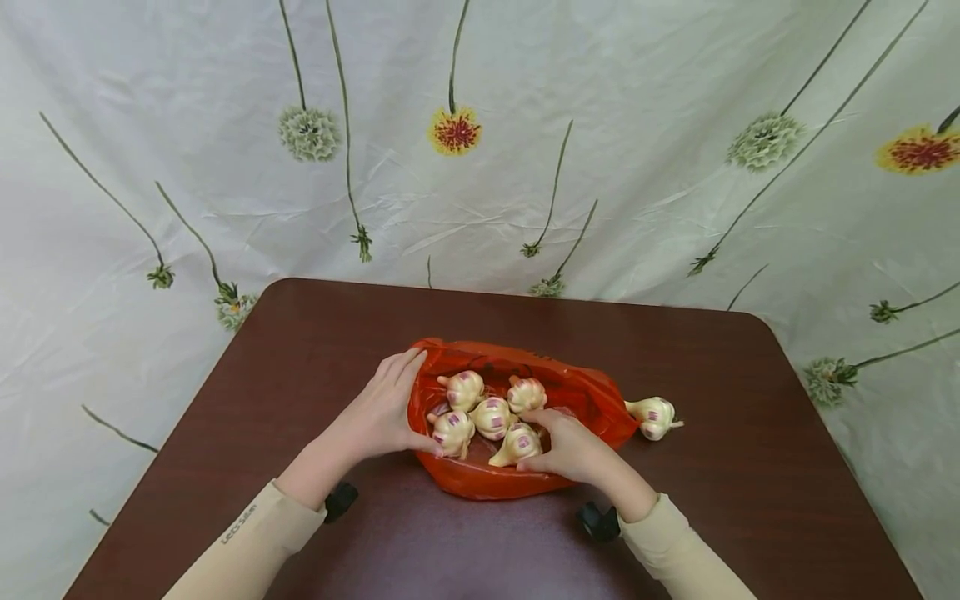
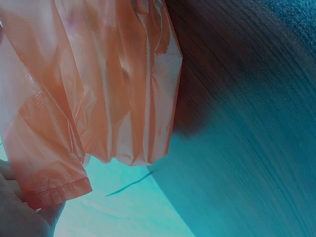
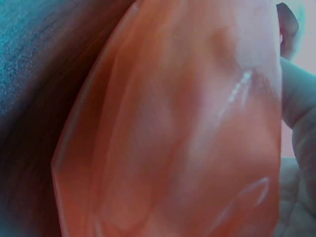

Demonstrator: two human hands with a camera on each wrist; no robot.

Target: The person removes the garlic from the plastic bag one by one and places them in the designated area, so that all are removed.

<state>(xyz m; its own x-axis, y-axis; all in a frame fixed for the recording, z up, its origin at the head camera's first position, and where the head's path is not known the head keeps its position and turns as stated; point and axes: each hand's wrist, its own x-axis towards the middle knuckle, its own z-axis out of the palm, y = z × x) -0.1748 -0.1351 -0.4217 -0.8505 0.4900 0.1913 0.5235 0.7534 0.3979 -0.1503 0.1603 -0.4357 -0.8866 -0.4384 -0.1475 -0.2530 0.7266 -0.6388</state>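
Observation:
A red plastic bag (image 1: pixel 491 485) lies with its mouth spread wide on the table, and several garlic bulbs (image 1: pixel 492 418) sit inside. My left hand (image 1: pixel 385 414) grips the bag's left rim; the left wrist view shows its fingers (image 2: pixel 19 217) at the edge of the translucent bag (image 2: pixel 118 98). Reaching over the near rim, my right hand (image 1: pixel 576 450) has its thumb and fingers around the nearest bulb (image 1: pixel 519 443) in the bag. In the right wrist view the bag (image 3: pixel 173 138) hides most of that grasp. Another garlic bulb (image 1: pixel 655 417) lies outside, beside the bag's right end.
The dark brown table (image 1: pixel 330 350) has rounded far corners. Behind and around it hangs a pale cloth (image 1: pixel 510 50) printed with flowers. Dark wrist cameras (image 1: pixel 597 522) sit below both wrists, close to the tabletop.

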